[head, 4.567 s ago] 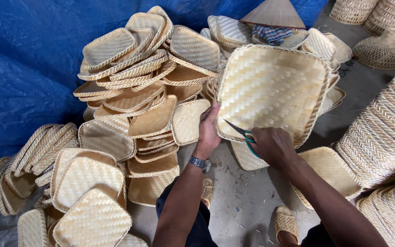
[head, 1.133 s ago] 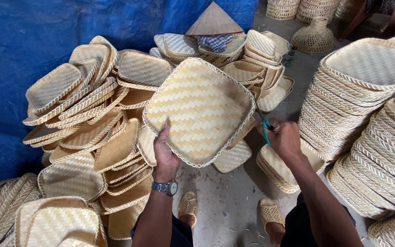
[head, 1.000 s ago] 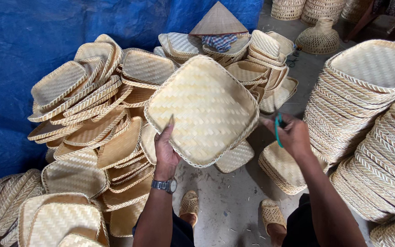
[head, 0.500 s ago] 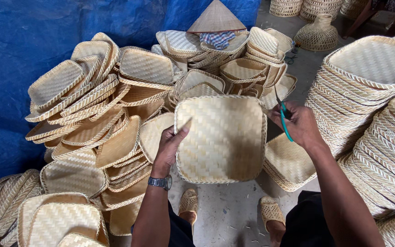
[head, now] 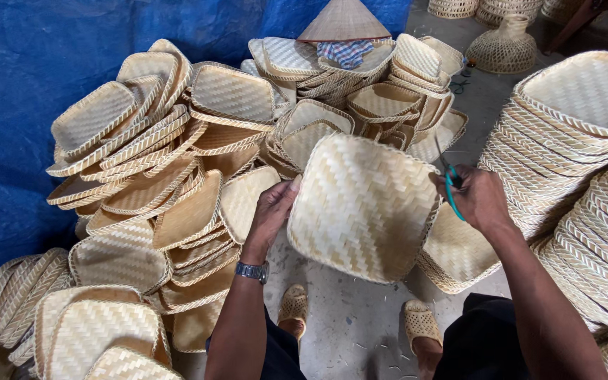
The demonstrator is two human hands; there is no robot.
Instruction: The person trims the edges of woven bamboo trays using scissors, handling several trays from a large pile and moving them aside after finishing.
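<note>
A person seated on a grey concrete floor (head: 339, 331), feet in woven sandals (head: 420, 325), is holding up a square, pale woven bamboo tray (head: 364, 204) with its underside facing the camera and its face tilted toward the far piles. The left hand (head: 270, 211) is pressing flat against the tray's left edge, fingers spread and thumb at the upper corner, a metal wristwatch (head: 252, 271) showing at the wrist. The right hand (head: 480, 197) is closing around a pair of teal-handled scissors (head: 450, 186) just beside the tray's upper right corner, the blades pointing up and away along the right rim. The tray is lying between the two hands, so the scissors are meeting it from the right, and the right hand is the nearer one to that rim; whether the blades are touching the weave cannot be told.

To the near left, loose trays of the same weave are lying in a heap (head: 135, 183) against a blue tarpaulin (head: 29, 63). To the right, trays are standing nested in tall, neat stacks (head: 571, 141). Farther off, beyond the held tray, more trays are piling up under a conical woven hat (head: 344, 20) resting on a checked cloth (head: 346, 51), with a round openwork basket (head: 504, 46) behind them at far right.
</note>
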